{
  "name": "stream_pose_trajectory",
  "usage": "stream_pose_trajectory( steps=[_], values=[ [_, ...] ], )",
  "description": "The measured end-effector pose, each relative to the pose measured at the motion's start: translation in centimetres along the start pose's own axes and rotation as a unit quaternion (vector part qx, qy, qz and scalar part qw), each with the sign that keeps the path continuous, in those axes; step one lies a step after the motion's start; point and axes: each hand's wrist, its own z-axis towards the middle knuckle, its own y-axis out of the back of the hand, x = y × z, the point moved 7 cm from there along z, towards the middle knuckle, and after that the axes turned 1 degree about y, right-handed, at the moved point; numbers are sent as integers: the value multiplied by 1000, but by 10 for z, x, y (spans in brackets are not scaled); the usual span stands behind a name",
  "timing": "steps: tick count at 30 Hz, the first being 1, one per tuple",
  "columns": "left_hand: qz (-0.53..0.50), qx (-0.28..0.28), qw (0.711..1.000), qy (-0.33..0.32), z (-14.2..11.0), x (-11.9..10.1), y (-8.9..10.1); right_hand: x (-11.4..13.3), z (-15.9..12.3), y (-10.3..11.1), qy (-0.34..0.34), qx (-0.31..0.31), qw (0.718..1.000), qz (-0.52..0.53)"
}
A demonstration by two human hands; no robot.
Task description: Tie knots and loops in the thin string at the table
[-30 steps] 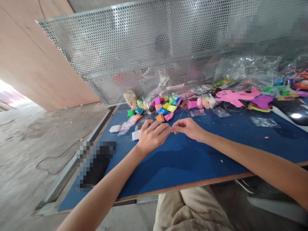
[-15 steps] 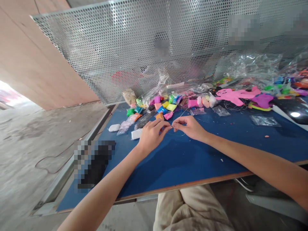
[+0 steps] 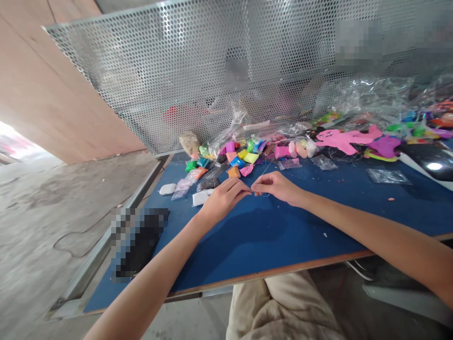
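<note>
Above the blue tabletop (image 3: 255, 241), my left hand (image 3: 225, 197) and my right hand (image 3: 279, 188) meet fingertip to fingertip. A thin wire (image 3: 262, 175) runs up and away from the pinched fingers of my right hand. The left thumb and forefinger are also pinched together, at what seems to be the same wire; its end there is too fine to make out. Just beyond the hands lie small packets of coloured clay, among them an orange packet (image 3: 234, 172) and a pink one (image 3: 247, 170). A white packet (image 3: 201, 197) is beside my left hand.
A perforated metal panel (image 3: 198, 71) stands along the table's back. Clear plastic bags (image 3: 371, 97), a pink figure-shaped piece (image 3: 339, 140) and small clear bags (image 3: 388, 176) lie before it. A white oval object (image 3: 167, 189) and a dark blurred item (image 3: 143, 243) are at left.
Both hands stay together at nearly the same spot. The pinched fingertips have shifted slightly, with the left ones a little lower. The other things have not moved on the table.
</note>
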Motion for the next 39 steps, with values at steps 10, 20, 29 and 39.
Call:
stream_pose_trajectory(
  steps=[10, 20, 29, 39],
  values=[
    [49, -12, 998, -34, -3, -5, 1, -3, 2, -1, 0, 10, 1000, 24],
    [45, -23, 998, -44, -7, -6, 0, 0, 2, -2, 19, 10, 1000, 23],
    [48, -9, 998, -43, -5, -8, -2, 2, 1, -4, 23, 23, 999, 9],
    [92, 18, 994, -50, -5, -4, -6, -5, 4, 3, 29, 30, 999, -25]
  ],
)
